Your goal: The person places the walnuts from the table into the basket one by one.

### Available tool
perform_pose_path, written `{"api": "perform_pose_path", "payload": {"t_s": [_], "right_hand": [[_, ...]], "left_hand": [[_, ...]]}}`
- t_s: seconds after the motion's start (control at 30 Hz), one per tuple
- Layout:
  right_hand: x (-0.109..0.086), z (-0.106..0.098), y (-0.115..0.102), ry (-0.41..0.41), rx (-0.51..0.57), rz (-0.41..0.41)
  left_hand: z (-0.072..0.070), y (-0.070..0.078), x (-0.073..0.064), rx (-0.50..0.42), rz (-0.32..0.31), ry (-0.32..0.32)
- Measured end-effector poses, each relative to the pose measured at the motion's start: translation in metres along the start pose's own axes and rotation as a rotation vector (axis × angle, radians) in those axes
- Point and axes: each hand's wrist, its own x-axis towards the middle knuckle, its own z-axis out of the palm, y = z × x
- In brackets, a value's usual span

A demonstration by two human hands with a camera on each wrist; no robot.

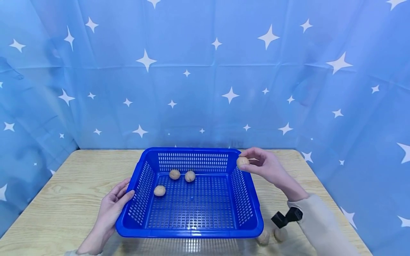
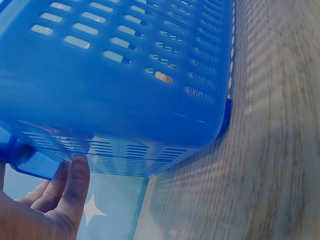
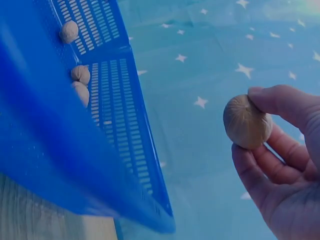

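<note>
A blue plastic basket (image 1: 189, 233) with slotted walls sits on the wooden table. My left hand (image 1: 109, 208) grips its left rim, the thumb on top and the fingers (image 2: 75, 185) against the outer wall. Between thumb and fingertips my right hand (image 1: 270, 167) pinches a walnut (image 1: 242, 162), held up at the basket's far right corner. In the right wrist view this walnut (image 3: 245, 122) is in plain sight. Inside the basket lie three walnuts: one (image 1: 159, 191) towards the left, another (image 1: 174, 174) and a third (image 1: 190, 176) near the back wall.
On the table by the basket's near right corner are two more walnuts, one (image 1: 263, 237) partly hidden by the rim, the other (image 1: 280, 234) below the black wrist camera (image 1: 286, 217). A blue curtain (image 1: 205, 81) with white stars surrounds the wooden table (image 1: 64, 199).
</note>
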Motion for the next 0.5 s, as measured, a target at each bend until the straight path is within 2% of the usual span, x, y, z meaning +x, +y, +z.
{"api": "perform_pose_path", "payload": {"t_s": [0.3, 0.5], "right_hand": [[0.023, 0.02, -0.006, -0.069, 0.011, -0.032], [0.037, 0.039, -0.008, -0.103, -0.035, -0.056]], "left_hand": [[0.001, 0.0, 0.0, -0.003, -0.011, 0.002], [0.0, 0.0, 0.001, 0.0, -0.004, 0.002]]}}
